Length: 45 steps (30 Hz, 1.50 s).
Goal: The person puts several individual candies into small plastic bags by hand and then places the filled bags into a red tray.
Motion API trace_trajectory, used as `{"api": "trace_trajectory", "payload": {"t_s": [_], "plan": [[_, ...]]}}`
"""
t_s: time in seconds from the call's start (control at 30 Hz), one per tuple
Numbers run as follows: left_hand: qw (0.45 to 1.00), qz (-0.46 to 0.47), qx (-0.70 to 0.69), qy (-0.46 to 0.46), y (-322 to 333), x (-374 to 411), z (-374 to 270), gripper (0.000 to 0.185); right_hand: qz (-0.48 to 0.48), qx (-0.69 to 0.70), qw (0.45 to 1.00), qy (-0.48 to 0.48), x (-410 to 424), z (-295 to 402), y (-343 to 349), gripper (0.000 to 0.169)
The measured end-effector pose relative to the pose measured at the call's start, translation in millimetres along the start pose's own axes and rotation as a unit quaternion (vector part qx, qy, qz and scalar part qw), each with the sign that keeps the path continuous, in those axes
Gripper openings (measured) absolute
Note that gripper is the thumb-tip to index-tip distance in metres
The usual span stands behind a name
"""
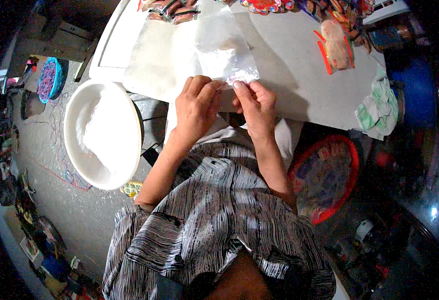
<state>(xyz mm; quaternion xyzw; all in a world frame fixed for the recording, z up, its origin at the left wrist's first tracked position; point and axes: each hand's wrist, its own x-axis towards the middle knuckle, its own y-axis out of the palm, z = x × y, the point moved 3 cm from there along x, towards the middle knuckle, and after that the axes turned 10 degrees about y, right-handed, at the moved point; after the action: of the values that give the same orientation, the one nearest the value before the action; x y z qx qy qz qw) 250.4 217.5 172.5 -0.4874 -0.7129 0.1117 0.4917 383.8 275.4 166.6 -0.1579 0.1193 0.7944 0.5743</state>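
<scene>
A clear plastic bag (227,52) lies over the white tabletop (290,56), its near edge pinched between the fingers of both hands. My left hand (198,103) grips the left part of that edge, fingers curled under. At the right part, my right hand (255,103) holds it between thumb and forefinger. What is inside the bag, if anything, cannot be told through the glare. Small wrapped packets (172,10) lie beyond the bag at the table's far side.
On my left stands a white plastic basin (71,138) with white material inside. A red-rimmed basket (354,165) is low on the right. Clear packets with red edges (337,48) and a green-white cloth (379,105) lie at the table's right. A blue basket (57,80) holds cords.
</scene>
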Motion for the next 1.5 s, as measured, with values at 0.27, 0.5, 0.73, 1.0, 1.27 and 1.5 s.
{"api": "trace_trajectory", "payload": {"t_s": [0.27, 0.5, 0.73, 1.0, 1.27, 1.5], "plan": [[0.999, -0.041, 0.013, 0.030, 0, 2, 4, 0.016, 0.022, -0.032, 0.999, -0.019, 1, -1, 1, 0.022], [0.993, -0.057, -0.094, -0.050, 1, 5, 2, 0.012, -0.015, -0.038, 0.999, -0.032, 7, -10, 2, 0.019], [0.858, -0.093, -0.371, -0.343, -4, -3, 10, 0.016, -0.055, -0.089, 0.991, -0.088, 9, 0, -8, 0.017], [0.952, -0.228, -0.099, -0.177, -24, -8, 23, 0.009, 0.027, -0.215, 0.946, -0.241, -11, 11, 12, 0.007], [0.966, -0.178, -0.066, -0.176, -20, -24, 22, 0.011, -0.045, -0.394, 0.839, -0.374, 42, 54, -17, 0.040], [0.971, -0.210, -0.047, -0.101, -13, -10, 19, 0.022, 0.027, -0.516, 0.754, -0.405, 90, 48, -7, 0.050]]}}
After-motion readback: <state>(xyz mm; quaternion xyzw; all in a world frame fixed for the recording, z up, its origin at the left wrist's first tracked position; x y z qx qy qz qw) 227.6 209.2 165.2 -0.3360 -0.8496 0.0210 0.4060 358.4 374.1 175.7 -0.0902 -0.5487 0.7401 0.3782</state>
